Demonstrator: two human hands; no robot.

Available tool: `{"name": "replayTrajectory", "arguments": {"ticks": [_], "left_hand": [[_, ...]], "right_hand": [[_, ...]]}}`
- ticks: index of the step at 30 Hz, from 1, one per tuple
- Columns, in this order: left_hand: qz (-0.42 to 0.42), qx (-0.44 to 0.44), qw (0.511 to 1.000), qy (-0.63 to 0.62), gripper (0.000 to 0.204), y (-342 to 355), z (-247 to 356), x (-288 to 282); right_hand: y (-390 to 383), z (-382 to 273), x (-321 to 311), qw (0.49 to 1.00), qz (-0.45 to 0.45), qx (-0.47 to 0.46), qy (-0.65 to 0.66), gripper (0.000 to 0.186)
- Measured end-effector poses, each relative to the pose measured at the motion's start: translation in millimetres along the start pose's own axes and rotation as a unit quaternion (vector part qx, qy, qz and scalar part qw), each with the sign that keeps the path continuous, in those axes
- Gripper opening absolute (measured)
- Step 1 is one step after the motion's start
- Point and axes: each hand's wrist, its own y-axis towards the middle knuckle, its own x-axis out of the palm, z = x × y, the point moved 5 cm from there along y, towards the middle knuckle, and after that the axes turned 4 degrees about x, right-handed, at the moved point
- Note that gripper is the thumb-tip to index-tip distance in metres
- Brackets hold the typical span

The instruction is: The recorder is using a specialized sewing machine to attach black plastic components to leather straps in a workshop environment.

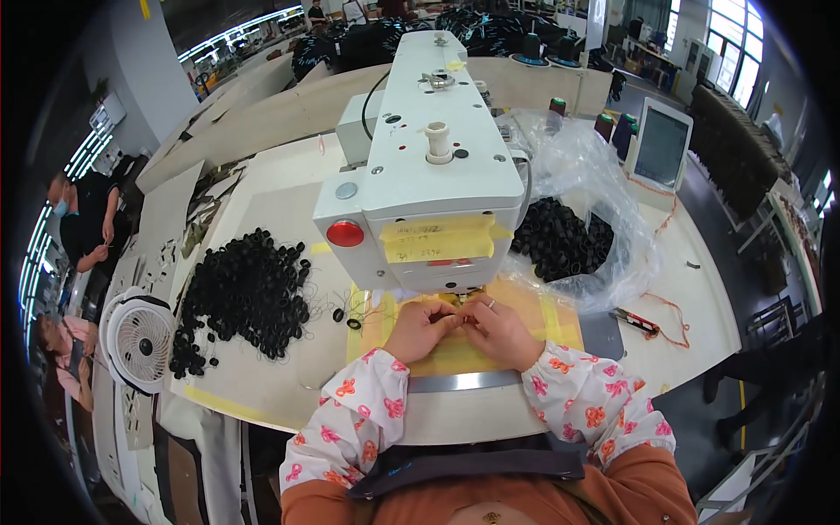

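My left hand (pixel 422 331) and my right hand (pixel 500 333) meet fingertip to fingertip under the head of a white sewing machine (pixel 429 184). Both are closed in a pinch, and whatever they hold is too small and too covered by the fingers to name. Yellow sheeting (pixel 551 328) covers the work surface beneath them. To the left lies a heap of small black loops (pixel 245 293) with loose thread ends, and a couple of single loops (pixel 353 324) lie nearer my left hand. More black loops (pixel 560 241) fill a clear plastic bag (pixel 626 262) at the right.
A red utility knife (pixel 636 323) tied to an orange cord lies right of my hands. Behind it stands a tablet-like screen (pixel 662 144) near thread cones (pixel 623 136). A white fan (pixel 140 341) sits at the table's left edge. Two people (pixel 87 214) are farther left.
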Motion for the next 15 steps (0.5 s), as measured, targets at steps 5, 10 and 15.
{"name": "replayTrajectory", "arguments": {"ticks": [5, 10, 15], "left_hand": [[-0.026, 0.021, 0.999, 0.022, 0.016, 0.9, 2.6, 0.0], [-0.035, -0.010, 0.999, 0.040, 0.017, 0.1, 9.3, 0.8], [-0.027, -0.041, 0.999, -0.023, 0.018, -4.2, 2.4, 3.7]], "right_hand": [[-1.9, -6.3, 0.4, 0.995, 0.002, -0.073, -0.065, 0.015], [-4.8, -10.2, -0.9, 0.992, -0.002, -0.071, -0.100, 0.015], [-4.6, 1.6, -3.1, 0.999, 0.023, 0.034, -0.019, 0.014]]}}
